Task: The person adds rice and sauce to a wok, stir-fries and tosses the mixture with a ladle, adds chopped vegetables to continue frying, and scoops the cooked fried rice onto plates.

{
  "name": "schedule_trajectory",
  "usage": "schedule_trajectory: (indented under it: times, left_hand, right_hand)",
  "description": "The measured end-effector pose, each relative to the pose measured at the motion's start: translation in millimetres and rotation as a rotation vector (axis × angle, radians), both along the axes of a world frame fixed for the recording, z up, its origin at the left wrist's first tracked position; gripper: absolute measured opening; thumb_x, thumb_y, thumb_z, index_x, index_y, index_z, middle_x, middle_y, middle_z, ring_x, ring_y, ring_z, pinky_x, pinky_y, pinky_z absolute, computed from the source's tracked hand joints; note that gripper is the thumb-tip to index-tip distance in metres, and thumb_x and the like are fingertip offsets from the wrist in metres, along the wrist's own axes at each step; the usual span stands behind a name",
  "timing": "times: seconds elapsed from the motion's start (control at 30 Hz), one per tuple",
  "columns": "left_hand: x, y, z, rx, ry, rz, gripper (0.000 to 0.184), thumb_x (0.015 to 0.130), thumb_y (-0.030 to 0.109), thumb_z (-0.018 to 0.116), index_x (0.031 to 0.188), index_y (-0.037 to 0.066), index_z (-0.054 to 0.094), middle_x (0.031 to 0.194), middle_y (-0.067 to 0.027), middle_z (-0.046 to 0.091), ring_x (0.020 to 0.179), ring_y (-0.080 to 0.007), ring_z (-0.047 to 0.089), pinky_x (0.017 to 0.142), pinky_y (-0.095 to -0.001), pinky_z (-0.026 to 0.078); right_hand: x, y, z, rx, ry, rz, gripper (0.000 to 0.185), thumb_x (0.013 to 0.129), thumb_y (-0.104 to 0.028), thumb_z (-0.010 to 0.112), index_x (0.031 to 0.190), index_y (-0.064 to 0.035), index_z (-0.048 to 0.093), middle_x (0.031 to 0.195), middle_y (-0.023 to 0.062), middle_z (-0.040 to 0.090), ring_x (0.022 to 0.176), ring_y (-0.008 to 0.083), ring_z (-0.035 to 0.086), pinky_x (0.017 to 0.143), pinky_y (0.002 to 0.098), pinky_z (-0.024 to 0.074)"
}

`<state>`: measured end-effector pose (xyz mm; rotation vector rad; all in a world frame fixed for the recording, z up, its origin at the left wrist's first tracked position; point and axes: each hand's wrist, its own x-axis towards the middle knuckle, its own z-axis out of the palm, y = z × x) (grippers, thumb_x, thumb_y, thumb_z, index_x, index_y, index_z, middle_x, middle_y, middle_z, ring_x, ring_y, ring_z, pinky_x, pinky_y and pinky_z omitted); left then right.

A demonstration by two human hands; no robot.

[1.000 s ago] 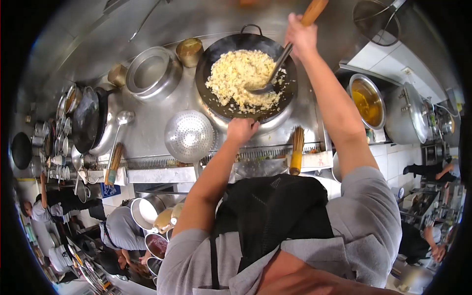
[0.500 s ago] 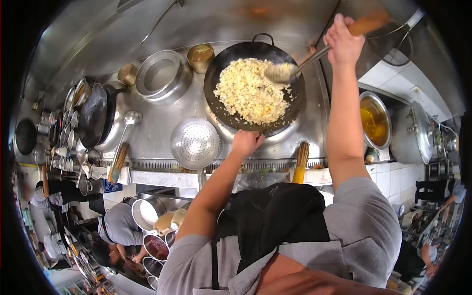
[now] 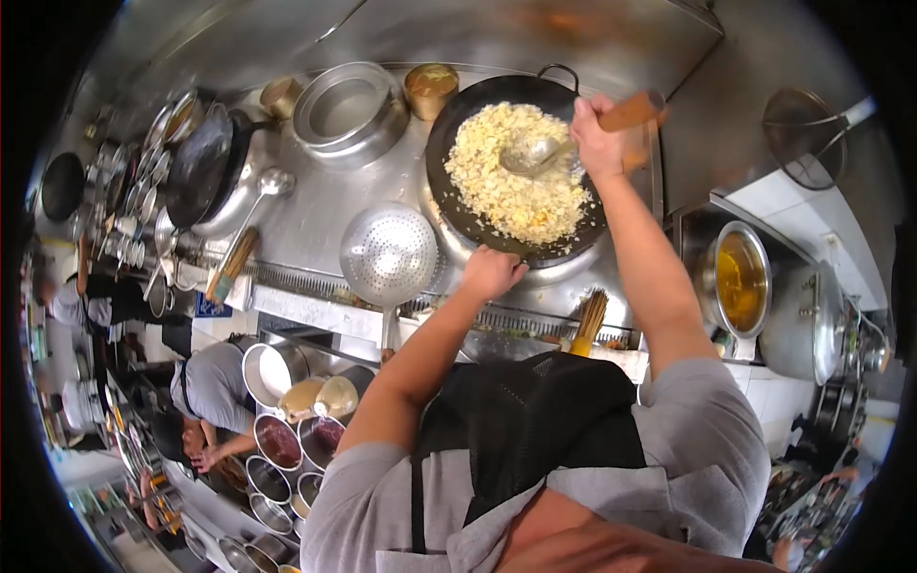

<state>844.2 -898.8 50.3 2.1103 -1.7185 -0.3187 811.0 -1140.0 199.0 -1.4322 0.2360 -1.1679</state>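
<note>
A black wok (image 3: 442, 196) full of fried rice with egg (image 3: 521, 205) sits on the burner in front of me. My left hand (image 3: 492, 273) is closed on the wok's near edge; the handle there is hidden beneath the fingers. Above the wok's right side, my right hand (image 3: 599, 137) grips a ladle (image 3: 546, 151) near its wooden handle, which points up and right. The ladle's bowl is in among the rice. Left of the wok, a perforated strainer (image 3: 389, 250) lies on the steel range top, near my left forearm.
Steel pots (image 3: 349, 115) and a tin (image 3: 431, 90) stand behind, left of the wok. Bamboo brushes (image 3: 590, 320) lie at the front edge. A metal bowl of yellow liquid (image 3: 741, 280) is on the right. A co-worker (image 3: 218, 387) bends beside several containers at lower left.
My right hand has come down and left, bringing the ladle from above the rice into it. My left hand stays at the wok's edge. The view has shifted and turned slightly.
</note>
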Motion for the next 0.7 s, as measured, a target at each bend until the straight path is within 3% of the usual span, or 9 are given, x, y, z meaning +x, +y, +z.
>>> schedule_trajectory:
  times: [0.2, 0.27, 0.33, 0.37, 0.43, 0.5, 0.6, 0.67, 0.7]
  left_hand:
    - [0.8, -3.0, -0.6, 0.048, -0.007, 0.036, 0.034, 0.087, 0.039, 0.059, 0.074, 0.01, 0.07, 0.072, -0.0128, 0.068, 0.075, -0.0316, 0.066, 0.081, -0.0424, 0.048]
    - [-1.8, 1.5, -2.5, -0.057, 0.03, 0.026, 0.034, 0.087, 0.038, 0.061, 0.072, 0.009, 0.069, 0.066, -0.0122, 0.066, 0.067, -0.0328, 0.065, 0.079, -0.044, 0.05]
    - [-3.4, 1.9, -4.7, -0.062, 0.032, 0.032, 0.034, 0.086, 0.039, 0.062, 0.072, 0.009, 0.069, 0.066, -0.012, 0.066, 0.068, -0.0331, 0.065, 0.079, -0.0439, 0.05]
    - [-5.7, 2.8, -6.3, -0.002, 0.044, 0.023, 0.034, 0.086, 0.039, 0.062, 0.071, 0.009, 0.069, 0.066, -0.0117, 0.066, 0.069, -0.0334, 0.065, 0.079, -0.0438, 0.05]
    - [8.8, -7.6, 0.6, 0.03, 0.025, 0.03, 0.034, 0.086, 0.039, 0.062, 0.071, 0.009, 0.069, 0.066, -0.0114, 0.066, 0.069, -0.0336, 0.064, 0.079, -0.0436, 0.049]
    - [0.4, 1.4, -4.5, 0.04, 0.038, 0.03, 0.034, 0.086, 0.039, 0.062, 0.071, 0.009, 0.069, 0.069, -0.012, 0.067, 0.072, -0.0339, 0.064, 0.077, -0.0438, 0.049]
    - [-1.2, 0.8, -10.1, 0.002, 0.036, 0.047, 0.034, 0.086, 0.04, 0.062, 0.072, 0.01, 0.07, 0.072, -0.0124, 0.068, 0.075, -0.0331, 0.065, 0.078, -0.0436, 0.048]
    - [-1.5, 4.8, -13.0, 0.003, 0.046, 0.043, 0.034, 0.087, 0.04, 0.061, 0.074, 0.01, 0.07, 0.074, -0.0124, 0.068, 0.077, -0.0325, 0.065, 0.08, -0.0432, 0.048]
    - [-0.3, 3.3, -11.4, 0.0, 0.042, 0.03, 0.034, 0.087, 0.04, 0.06, 0.075, 0.01, 0.07, 0.075, -0.0124, 0.068, 0.078, -0.032, 0.065, 0.081, -0.0428, 0.047]
  right_hand:
    - [-9.9, 55.4, 153.4, -0.182, 0.169, 0.15, 0.023, 0.092, -0.01, 0.062, 0.074, -0.0072, 0.048, 0.059, -0.0046, 0.041, 0.048, 0.005, 0.035, 0.046, 0.0232, 0.0285]
    - [-17.8, 55.1, 121.2, -0.206, 0.055, 0.265, 0.024, 0.091, -0.011, 0.063, 0.072, -0.0073, 0.049, 0.059, -0.0042, 0.043, 0.048, 0.006, 0.038, 0.046, 0.0235, 0.0306]
    - [2.7, 42.8, 32.2, -0.469, 0.111, -0.053, 0.024, 0.09, -0.014, 0.065, 0.072, -0.008, 0.051, 0.06, -0.0037, 0.048, 0.048, 0.0075, 0.042, 0.046, 0.0235, 0.0334]
    - [8.6, 35.2, 25.9, -0.471, 0.108, -0.056, 0.024, 0.09, -0.014, 0.065, 0.072, -0.008, 0.051, 0.06, -0.0037, 0.048, 0.048, 0.0075, 0.042, 0.046, 0.0235, 0.0334]
    - [42.2, 10.1, 38.2, -0.392, 0.376, -0.014, 0.024, 0.089, -0.021, 0.068, 0.073, -0.0088, 0.054, 0.061, -0.0039, 0.05, 0.049, 0.0087, 0.044, 0.047, 0.0234, 0.035]
    - [38.3, 0.3, 107.2, -0.165, 0.507, -0.09, 0.024, 0.087, -0.025, 0.072, 0.076, -0.0093, 0.058, 0.062, -0.0065, 0.05, 0.05, 0.0049, 0.04, 0.046, 0.0234, 0.0308]
    - [-5.8, 3.7, 155.8, -0.163, 0.021, 0.01, 0.016, 0.094, -0.013, 0.062, 0.081, -0.0099, 0.053, 0.058, -0.0073, 0.043, 0.049, 0.0044, 0.038, 0.045, 0.0229, 0.0296]
    - [-10.9, -6.1, 96.9, -0.181, -0.285, -0.032, 0.018, 0.093, -0.009, 0.062, 0.08, -0.01, 0.05, 0.057, -0.0056, 0.041, 0.048, 0.0058, 0.039, 0.044, 0.0228, 0.0308]
    - [2.4, -3.4, 49.3, -0.137, -0.134, -0.127, 0.023, 0.092, -0.009, 0.063, 0.076, -0.0107, 0.047, 0.057, -0.0038, 0.043, 0.045, 0.0069, 0.039, 0.042, 0.0238, 0.0311]
